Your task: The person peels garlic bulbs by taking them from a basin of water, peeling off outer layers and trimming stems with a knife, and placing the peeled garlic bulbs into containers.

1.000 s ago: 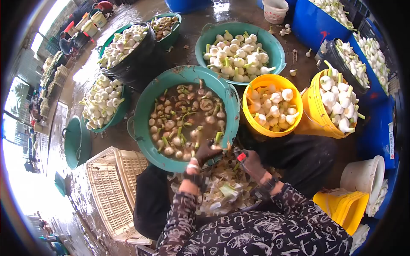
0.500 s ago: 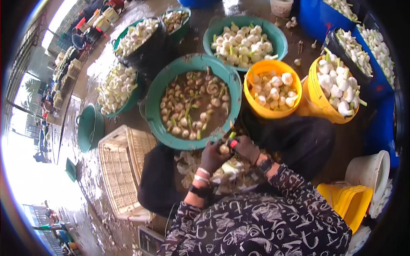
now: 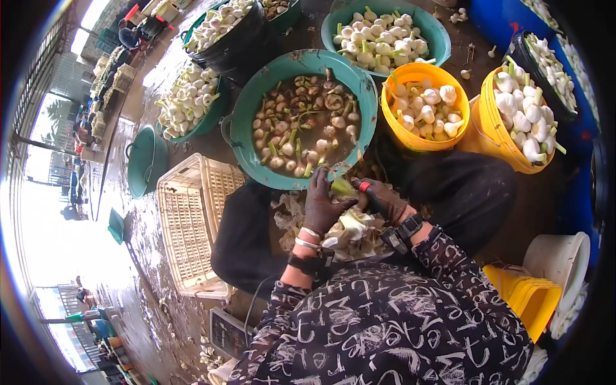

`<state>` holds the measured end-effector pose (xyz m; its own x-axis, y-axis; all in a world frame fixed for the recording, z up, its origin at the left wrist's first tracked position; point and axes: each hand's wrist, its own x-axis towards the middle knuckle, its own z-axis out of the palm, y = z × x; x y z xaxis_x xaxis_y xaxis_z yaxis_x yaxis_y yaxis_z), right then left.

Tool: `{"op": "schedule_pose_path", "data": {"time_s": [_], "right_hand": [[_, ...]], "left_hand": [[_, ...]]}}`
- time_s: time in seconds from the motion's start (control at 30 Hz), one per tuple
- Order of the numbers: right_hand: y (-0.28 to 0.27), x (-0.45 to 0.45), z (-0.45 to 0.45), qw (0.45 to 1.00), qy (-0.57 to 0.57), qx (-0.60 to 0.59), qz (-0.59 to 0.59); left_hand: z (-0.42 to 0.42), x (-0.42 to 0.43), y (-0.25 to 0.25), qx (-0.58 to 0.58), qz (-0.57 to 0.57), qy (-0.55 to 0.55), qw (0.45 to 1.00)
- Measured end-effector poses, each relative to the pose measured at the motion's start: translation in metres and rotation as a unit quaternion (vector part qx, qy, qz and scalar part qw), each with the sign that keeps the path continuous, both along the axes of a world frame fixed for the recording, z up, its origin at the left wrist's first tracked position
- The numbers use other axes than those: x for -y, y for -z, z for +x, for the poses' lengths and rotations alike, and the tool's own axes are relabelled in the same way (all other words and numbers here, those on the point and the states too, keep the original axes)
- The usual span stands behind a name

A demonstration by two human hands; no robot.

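My left hand [image 3: 323, 205], in a dark glove, has its fingers stretched out and its thumb apart, close to the near rim of a green tub [image 3: 239, 157]. Soiled garlic bulbs [image 3: 300, 125] lie in brownish water inside that tub. My gloved right hand [image 3: 387, 204] is closed on a small tool with a red-and-black handle [image 3: 364, 186]; its blade or tip cannot be made out. Between the two hands shows a pale green garlic stalk [image 3: 344, 187], with its bulb partly hidden by the right hand. Below lie papery garlic peelings [image 3: 353, 231].
A yellow bucket [image 3: 417, 138] of peeled garlic stands right of the tub, another yellow bucket [image 3: 502, 141] beyond it. A second green tub [image 3: 443, 42] of white garlic sits behind. Left are a cream plastic crate [image 3: 186, 256] and a green basin [image 3: 142, 167].
The left hand has gone from gripping a garlic bulb to stretched fingers. The right hand still grips the red-and-black tool. The camera view has tilted, shifting the tubs upward and right.
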<state>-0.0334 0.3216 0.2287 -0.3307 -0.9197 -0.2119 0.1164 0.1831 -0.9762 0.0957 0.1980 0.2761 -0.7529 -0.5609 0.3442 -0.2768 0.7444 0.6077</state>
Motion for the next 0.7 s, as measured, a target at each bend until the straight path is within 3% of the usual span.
{"op": "schedule_pose_path", "data": {"time_s": [0.03,0.07,0.1,0.2,0.3,0.37,0.4,0.43,0.47,0.5,0.53,0.57,0.6,0.63,0.67,0.7], "right_hand": [[0.011,0.001,-0.001,0.998,0.012,0.059,0.035],[0.012,0.0,0.003,1.0,-0.014,-0.015,-0.005],[0.013,0.0,0.002,1.0,-0.016,-0.013,-0.005],[0.007,0.001,-0.005,0.996,-0.072,-0.038,-0.031],[0.003,0.001,-0.005,0.993,-0.092,0.042,0.06],[0.0,0.005,-0.004,0.994,-0.089,0.064,-0.008],[-0.006,0.004,-0.004,0.994,-0.091,0.064,-0.007],[-0.014,0.002,-0.004,0.984,-0.074,0.15,-0.062],[-0.025,0.004,-0.003,0.964,-0.056,0.234,-0.116],[-0.03,0.005,-0.001,0.964,-0.056,0.234,-0.117],[-0.033,0.006,0.002,0.959,-0.042,0.253,-0.119],[-0.037,0.007,0.006,0.954,-0.029,0.273,-0.12],[-0.042,0.009,0.007,0.954,-0.031,0.272,-0.12],[-0.048,0.011,0.01,0.986,-0.006,-0.087,-0.145],[-0.05,0.011,0.012,0.887,0.021,-0.435,-0.15],[-0.044,0.012,0.013,0.887,0.022,-0.436,-0.149]], "left_hand": [[0.002,0.005,0.002,0.001,0.001,-0.001,1.0],[0.005,0.008,0.001,0.093,0.096,0.076,0.988],[0.007,0.01,0.0,0.183,0.189,0.15,0.953],[0.01,0.005,0.009,0.19,0.247,0.099,0.945],[0.013,0.006,0.024,0.174,0.314,0.054,0.932],[0.016,0.009,0.027,0.163,0.352,0.026,0.921],[0.02,0.012,0.025,0.104,0.509,-0.002,0.854],[0.024,0.015,0.022,0.042,0.649,-0.029,0.759],[0.031,0.018,0.023,0.004,0.676,0.008,0.737],[0.034,0.018,0.027,0.004,0.675,0.008,0.737],[0.037,0.017,0.031,-0.014,0.381,0.078,0.921],[0.041,0.015,0.036,-0.03,0.038,0.137,0.989],[0.043,0.011,0.042,-0.021,0.058,0.091,0.994],[0.045,0.013,0.047,-0.021,0.058,0.09,0.994],[0.041,0.012,0.034,0.023,0.205,0.075,0.976],[0.038,0.012,0.027,0.065,0.347,0.058,0.934]]}}
